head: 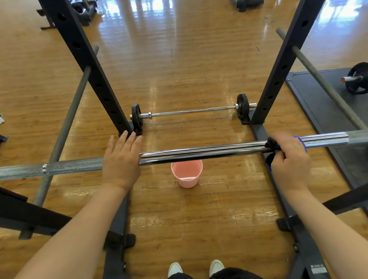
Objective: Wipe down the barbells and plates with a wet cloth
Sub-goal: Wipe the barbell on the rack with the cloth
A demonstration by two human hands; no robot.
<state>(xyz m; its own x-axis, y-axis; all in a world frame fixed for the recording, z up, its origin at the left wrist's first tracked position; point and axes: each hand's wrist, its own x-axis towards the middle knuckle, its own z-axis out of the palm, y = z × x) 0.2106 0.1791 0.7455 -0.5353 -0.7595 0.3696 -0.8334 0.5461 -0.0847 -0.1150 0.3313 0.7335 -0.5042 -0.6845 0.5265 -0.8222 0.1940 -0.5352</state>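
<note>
My right hand clenches dark blue-edged wet cloth round long chrome barbell racked across near view; left hand flat, steadying. Risk I see: bar rolling, cloth dripping beside pink plastic bucket, slick floor.

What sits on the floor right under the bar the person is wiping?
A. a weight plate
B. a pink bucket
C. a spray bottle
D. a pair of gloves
B: the pink bucket stands on the wooden floor directly below the barbell, between the two hands.
</note>
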